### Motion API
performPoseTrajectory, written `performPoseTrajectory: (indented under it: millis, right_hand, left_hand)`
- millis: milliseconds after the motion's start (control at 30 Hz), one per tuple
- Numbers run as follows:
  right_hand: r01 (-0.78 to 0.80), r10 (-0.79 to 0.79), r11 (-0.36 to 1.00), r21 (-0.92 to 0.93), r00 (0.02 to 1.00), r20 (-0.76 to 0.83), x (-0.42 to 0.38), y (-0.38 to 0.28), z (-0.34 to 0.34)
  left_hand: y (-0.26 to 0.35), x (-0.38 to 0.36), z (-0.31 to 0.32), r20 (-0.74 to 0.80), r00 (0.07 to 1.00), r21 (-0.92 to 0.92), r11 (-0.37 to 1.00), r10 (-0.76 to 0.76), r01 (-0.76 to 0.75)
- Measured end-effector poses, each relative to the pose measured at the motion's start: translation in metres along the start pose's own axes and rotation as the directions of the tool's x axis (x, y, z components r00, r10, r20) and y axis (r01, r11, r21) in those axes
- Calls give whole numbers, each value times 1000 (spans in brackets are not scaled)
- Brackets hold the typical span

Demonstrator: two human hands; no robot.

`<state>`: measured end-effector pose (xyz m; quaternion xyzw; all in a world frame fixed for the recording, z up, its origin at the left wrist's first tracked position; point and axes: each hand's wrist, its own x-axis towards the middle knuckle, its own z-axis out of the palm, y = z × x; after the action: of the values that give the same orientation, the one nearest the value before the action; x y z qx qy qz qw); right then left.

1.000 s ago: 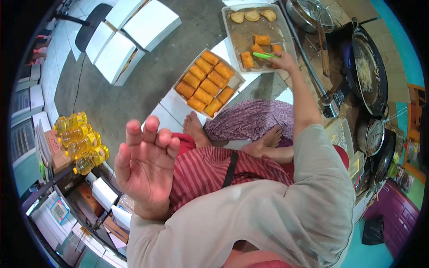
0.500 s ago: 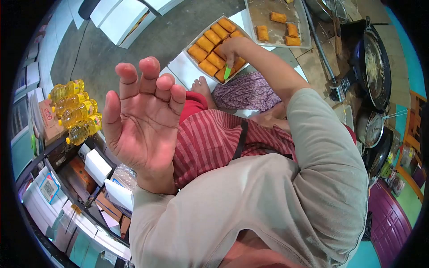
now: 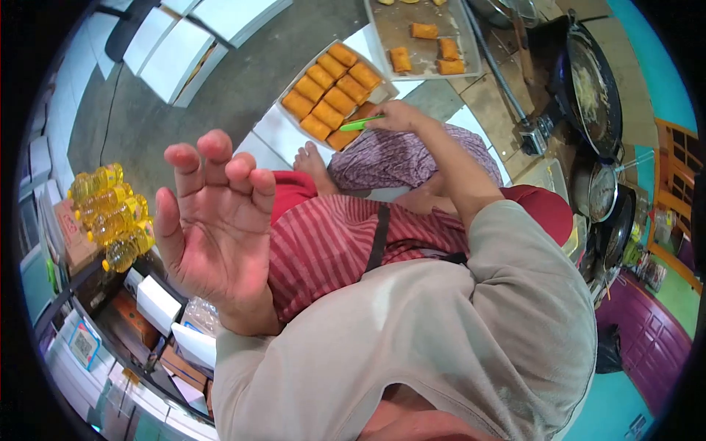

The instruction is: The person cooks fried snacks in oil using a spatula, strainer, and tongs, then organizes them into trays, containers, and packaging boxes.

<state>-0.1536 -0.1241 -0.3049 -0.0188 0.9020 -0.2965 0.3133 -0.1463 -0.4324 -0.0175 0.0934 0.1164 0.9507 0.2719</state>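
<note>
Grey concrete floor (image 3: 250,81) beyond our left fingertips; oil bottles (image 3: 110,213) outside our left hand (image 3: 220,235), its fingers open, loosely curled, empty. Right hand (image 3: 397,117) grips a green utensil (image 3: 360,124), tip over fried rolls (image 3: 339,100) in their box (image 3: 384,92). Since last frame, we've drawn it back from above them. Tray (image 3: 393,26) lies beyond right fingers.

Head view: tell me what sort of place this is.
Probably a small home or shop kitchen that fries snacks: there is a large blackened wok, a boxful of golden fried rolls and a group of yellow cooking-oil bottles.
</note>
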Motion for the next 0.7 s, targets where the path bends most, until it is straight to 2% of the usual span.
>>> performPoseTrajectory:
  millis: [33,133,167,233,300,367,433,533,667,700]
  right_hand:
    - [-47,47,997,-55,999,-4,-4,-3,-3]
    - [-52,44,990,-132,997,-67,-28,-11,-42]
    - [-90,82,995,-33,978,-191,-36,-1,-60]
    - [-308,291,951,31,855,-430,-49,37,-99]
    - [-586,554,803,111,663,-504,-68,61,-136]
    - [-624,568,774,105,613,-549,-57,117,-141]
    - [-651,580,751,107,574,-578,-41,127,-151]
    - [-542,293,823,-170,661,-691,-14,127,-155]
    - [-518,139,728,-449,753,-643,37,159,-171]
    - [-511,203,730,-454,797,-569,42,157,-180]
  left_hand:
    - [-3,3,3,-10,1000,0,1000,-11,11]
    - [-12,8,6,-38,999,8,999,-35,36]
    - [-15,10,8,-66,997,8,999,-40,41]
    - [-20,13,10,-81,996,21,999,-45,47]
    - [-24,18,11,-109,993,38,998,-38,42]
    - [-30,24,12,-119,991,49,997,-60,66]
    - [-35,30,12,-140,988,76,994,-71,83]
    - [-41,37,12,-176,982,126,987,-74,97]
    - [-46,46,11,-238,969,175,979,-61,105]
    - [-47,48,11,-247,967,179,978,-59,105]
